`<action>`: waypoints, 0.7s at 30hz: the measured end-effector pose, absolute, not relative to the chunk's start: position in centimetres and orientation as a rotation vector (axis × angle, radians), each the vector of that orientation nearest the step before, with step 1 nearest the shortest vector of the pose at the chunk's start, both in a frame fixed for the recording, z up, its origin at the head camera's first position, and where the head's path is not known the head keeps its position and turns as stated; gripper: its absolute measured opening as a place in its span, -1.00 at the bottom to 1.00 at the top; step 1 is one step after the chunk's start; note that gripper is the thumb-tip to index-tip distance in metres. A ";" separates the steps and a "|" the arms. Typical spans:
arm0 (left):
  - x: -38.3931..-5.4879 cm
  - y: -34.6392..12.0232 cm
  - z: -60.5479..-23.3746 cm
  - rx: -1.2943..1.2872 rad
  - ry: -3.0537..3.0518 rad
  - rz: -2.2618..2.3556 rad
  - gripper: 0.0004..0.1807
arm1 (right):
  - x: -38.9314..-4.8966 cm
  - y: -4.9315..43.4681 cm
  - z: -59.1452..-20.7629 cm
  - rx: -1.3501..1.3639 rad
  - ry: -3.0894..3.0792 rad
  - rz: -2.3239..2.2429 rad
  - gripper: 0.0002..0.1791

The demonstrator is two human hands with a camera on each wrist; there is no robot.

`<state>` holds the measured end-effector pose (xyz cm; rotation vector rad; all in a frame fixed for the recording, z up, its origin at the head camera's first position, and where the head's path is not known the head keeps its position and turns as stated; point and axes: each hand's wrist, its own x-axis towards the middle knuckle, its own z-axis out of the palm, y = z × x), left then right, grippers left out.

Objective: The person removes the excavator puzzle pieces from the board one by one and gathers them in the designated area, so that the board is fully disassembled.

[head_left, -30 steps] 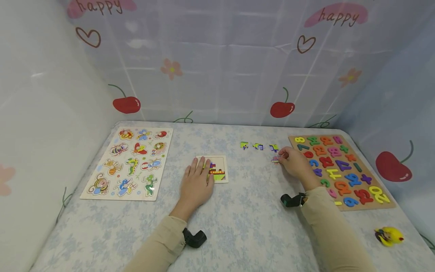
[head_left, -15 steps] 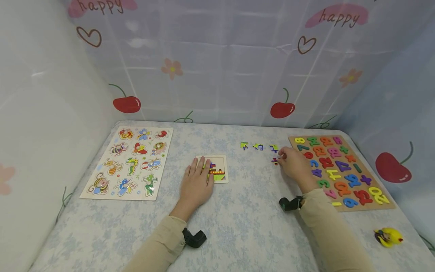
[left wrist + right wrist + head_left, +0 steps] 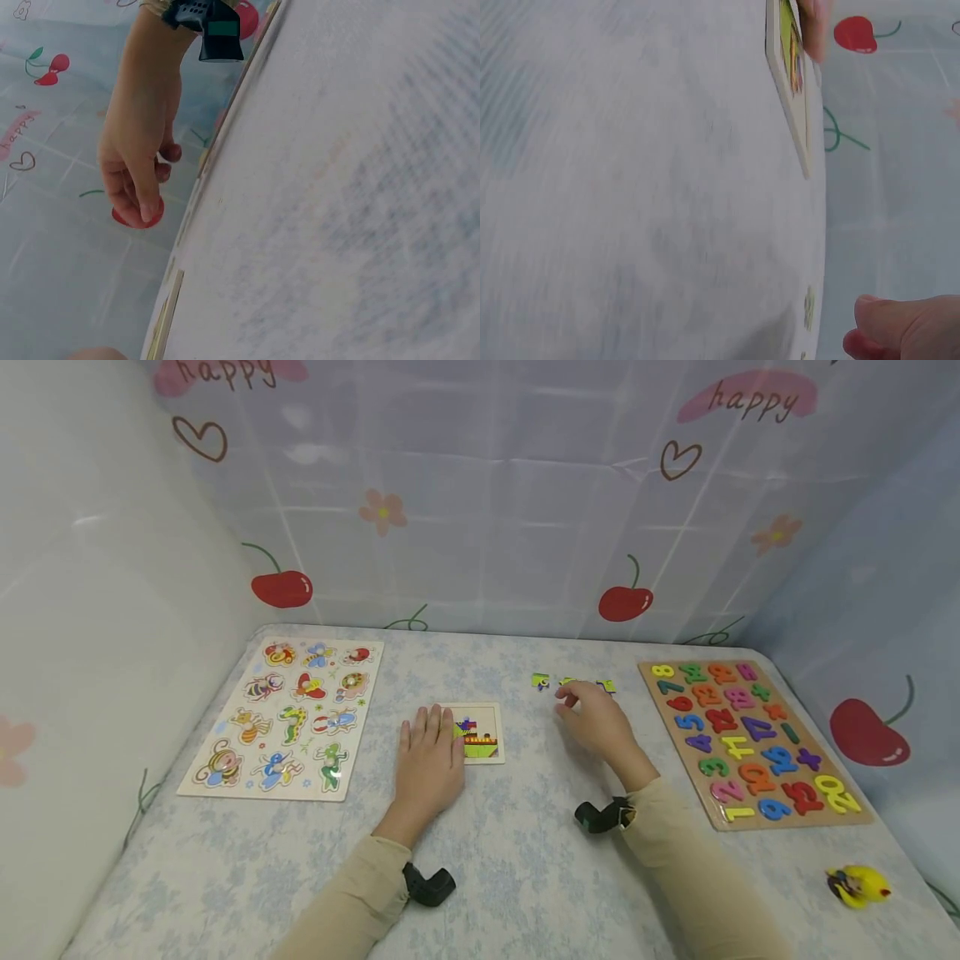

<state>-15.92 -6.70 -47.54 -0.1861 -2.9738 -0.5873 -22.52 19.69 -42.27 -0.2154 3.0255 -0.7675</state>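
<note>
My left hand (image 3: 429, 760) lies flat with straight fingers over the left part of a small wooden jigsaw board (image 3: 487, 710). Part of a colourful picture shows in the tray, right of the fingers. Raised over the table to the right is my right hand (image 3: 600, 722), thumb and fingertips drawn together in a pinch, as the left wrist view also shows. The jigsaw piece in that pinch is hidden by the fingers. Behind this hand lie a green-yellow jigsaw piece (image 3: 540, 682) and two others, partly covered; the rightmost piece (image 3: 609, 686) peeks out past the knuckles.
At the left stands an insect peg puzzle board (image 3: 300, 743). A number puzzle board (image 3: 675, 752) with bright raised digits lies at the right. A yellow toy figure (image 3: 858, 885) sits near the right front. Printed curtains (image 3: 480, 527) close off the back and sides.
My right hand has moved left from beside the number board, and the reddish jigsaw piece at its fingertips has gone from view. My left hand has slid slightly left, baring more of the picture.
</note>
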 end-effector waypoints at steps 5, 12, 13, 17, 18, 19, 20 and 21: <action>-15.9 -6.8 -47.6 -0.129 -2.957 -0.594 -0.37 | -22.5 16.2 -42.4 -0.310 2.968 -0.799 -0.73; -16.0 -6.7 -47.9 -0.112 -2.962 -0.576 -0.34 | -22.4 12.0 -42.6 -0.430 2.932 -0.777 -0.74; -16.0 -6.7 -47.9 -0.110 -2.967 -0.569 -0.34 | -22.4 11.5 -42.7 -0.441 2.927 -0.768 -0.74; -16.1 -6.7 -47.9 -0.110 -2.972 -0.555 -0.34 | -22.6 10.0 -42.9 -0.474 2.903 -0.739 -0.75; -16.1 -6.7 -47.9 -0.112 -2.972 -0.554 -0.34 | -22.7 9.7 -43.0 -0.484 2.898 -0.737 -0.75; -16.1 -6.7 -47.9 -0.114 -2.973 -0.552 -0.34 | -22.7 9.5 -43.1 -0.490 2.891 -0.737 -0.75; -16.1 -6.7 -47.9 -0.119 -2.970 -0.553 -0.34 | -22.7 9.2 -43.1 -0.493 2.883 -0.740 -0.75; -16.1 -6.7 -47.9 -0.121 -2.970 -0.551 -0.34 | -22.8 9.1 -43.2 -0.497 2.878 -0.744 -0.76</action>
